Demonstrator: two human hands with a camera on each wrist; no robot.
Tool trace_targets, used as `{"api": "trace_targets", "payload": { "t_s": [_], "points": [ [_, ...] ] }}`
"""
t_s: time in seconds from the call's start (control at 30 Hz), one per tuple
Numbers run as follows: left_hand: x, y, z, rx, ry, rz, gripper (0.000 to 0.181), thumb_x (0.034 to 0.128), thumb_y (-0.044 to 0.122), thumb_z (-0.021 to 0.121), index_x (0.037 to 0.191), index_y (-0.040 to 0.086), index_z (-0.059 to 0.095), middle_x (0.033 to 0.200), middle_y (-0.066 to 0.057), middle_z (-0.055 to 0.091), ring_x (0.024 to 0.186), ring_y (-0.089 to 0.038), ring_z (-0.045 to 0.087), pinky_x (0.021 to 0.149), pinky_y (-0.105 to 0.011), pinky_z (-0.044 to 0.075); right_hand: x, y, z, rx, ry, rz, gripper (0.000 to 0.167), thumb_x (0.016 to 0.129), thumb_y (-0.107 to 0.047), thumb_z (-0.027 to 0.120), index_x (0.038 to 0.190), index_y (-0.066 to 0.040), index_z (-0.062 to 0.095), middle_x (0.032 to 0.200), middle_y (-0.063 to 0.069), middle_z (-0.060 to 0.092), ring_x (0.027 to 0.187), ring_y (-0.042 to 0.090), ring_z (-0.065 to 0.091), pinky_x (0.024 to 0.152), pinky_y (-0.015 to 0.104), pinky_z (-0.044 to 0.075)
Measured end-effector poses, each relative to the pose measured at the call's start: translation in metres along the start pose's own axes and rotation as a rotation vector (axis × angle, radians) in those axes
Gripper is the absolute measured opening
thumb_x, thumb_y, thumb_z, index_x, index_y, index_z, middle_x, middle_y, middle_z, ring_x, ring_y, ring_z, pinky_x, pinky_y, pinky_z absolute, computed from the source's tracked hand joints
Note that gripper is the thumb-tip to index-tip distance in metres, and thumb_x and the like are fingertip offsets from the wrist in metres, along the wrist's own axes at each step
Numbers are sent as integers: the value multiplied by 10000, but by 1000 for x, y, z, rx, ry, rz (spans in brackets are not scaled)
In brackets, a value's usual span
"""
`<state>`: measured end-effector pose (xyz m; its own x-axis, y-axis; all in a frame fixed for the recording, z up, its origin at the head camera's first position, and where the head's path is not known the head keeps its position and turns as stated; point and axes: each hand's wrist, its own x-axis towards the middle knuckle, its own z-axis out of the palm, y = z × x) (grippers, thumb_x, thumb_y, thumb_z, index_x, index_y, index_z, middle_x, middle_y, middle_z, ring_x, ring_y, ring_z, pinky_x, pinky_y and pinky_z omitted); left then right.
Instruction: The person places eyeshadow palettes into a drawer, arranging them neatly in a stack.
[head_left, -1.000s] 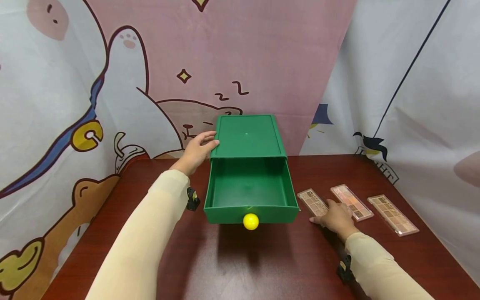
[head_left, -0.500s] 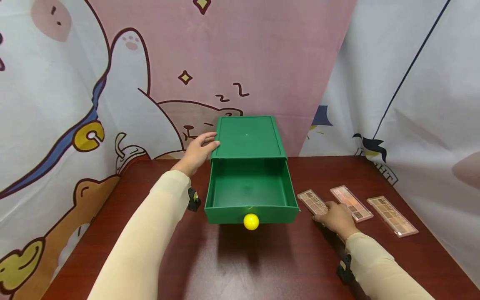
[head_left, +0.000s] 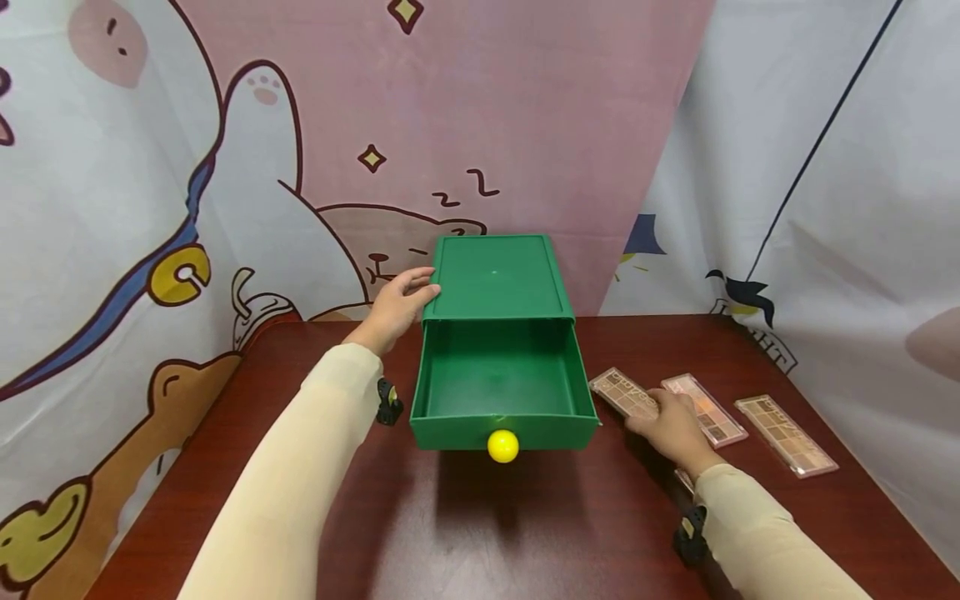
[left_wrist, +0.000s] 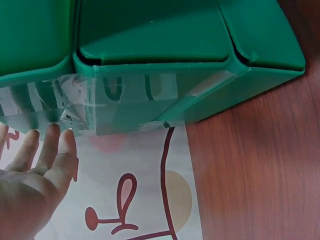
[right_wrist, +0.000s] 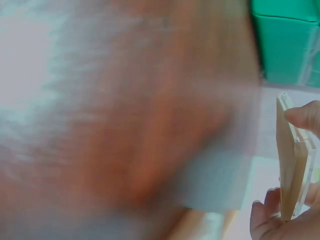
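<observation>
In the head view my right hand (head_left: 675,429) pinches an eyeshadow palette (head_left: 622,392) by its near end. The palette is tilted just off the table, right of the drawer; the right wrist view shows the thumb (right_wrist: 302,117) on one face and fingers at the lower end. My left hand (head_left: 393,308) rests its outstretched fingers against the left side of a green drawer box (head_left: 495,279). Its drawer (head_left: 450,432), with a yellow ball knob (head_left: 502,446), is pulled out and bare inside. The left wrist view shows the fingertips (left_wrist: 67,137) at the box's taped edge.
Two more palettes, one pinkish (head_left: 705,410) and one tan (head_left: 786,435), lie flat to the right of my right hand. An edge of another flat thing (head_left: 684,480) shows under the right wrist. A cartoon-printed cloth (head_left: 585,125) hangs behind the dark red table (head_left: 360,517).
The right hand has taken hold of the palette and raised it a little, its far end shifting up and left. The left hand and the drawer box stay put.
</observation>
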<state>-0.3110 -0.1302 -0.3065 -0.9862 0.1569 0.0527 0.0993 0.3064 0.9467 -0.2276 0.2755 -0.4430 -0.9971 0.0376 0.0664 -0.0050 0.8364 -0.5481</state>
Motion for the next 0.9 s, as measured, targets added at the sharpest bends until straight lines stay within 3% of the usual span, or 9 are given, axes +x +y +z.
{"api": "trace_targets", "payload": {
  "t_s": [0.2,0.43,0.63,0.8,0.9],
  "points": [
    [-1,1,0,-2,-4,5,476,999,275,546,1456,203,434,1489,-56,404,1169,-240,474,853,-372,433,6,-21,-24,30,45,-21,709,815,-252,723,1301,174,433,1182,380,447,1061,460,417,868,582,398],
    [-1,1,0,-1,-4,4,480,996,280,552,1456,202,436,1489,-63,405,1274,-251,452,958,-462,431,18,-50,-64,81,95,-91,667,846,-226,708,1315,163,437,1182,356,462,1019,402,420,811,486,393],
    [-2,2,1,9,-8,5,482,1000,278,546,1461,195,430,1489,-67,406,1168,-242,478,895,-407,437,27,-80,-98,122,98,-122,693,870,-276,691,1362,129,418,1171,300,455,946,330,457,702,348,408],
    [-1,2,0,23,-3,6,485,999,279,547,1462,201,427,1488,-62,408,1177,-227,475,875,-382,444,34,-113,-125,135,96,-226,634,853,-245,695,1342,90,472,1067,241,526,853,270,482,606,268,424],
    [0,1,0,17,0,3,478,997,282,551,1455,208,436,1484,-57,410,1160,-237,479,841,-363,437,36,-135,-136,143,54,-258,636,851,-242,699,1351,76,468,1107,229,507,877,254,465,617,251,421]
  ]
}}
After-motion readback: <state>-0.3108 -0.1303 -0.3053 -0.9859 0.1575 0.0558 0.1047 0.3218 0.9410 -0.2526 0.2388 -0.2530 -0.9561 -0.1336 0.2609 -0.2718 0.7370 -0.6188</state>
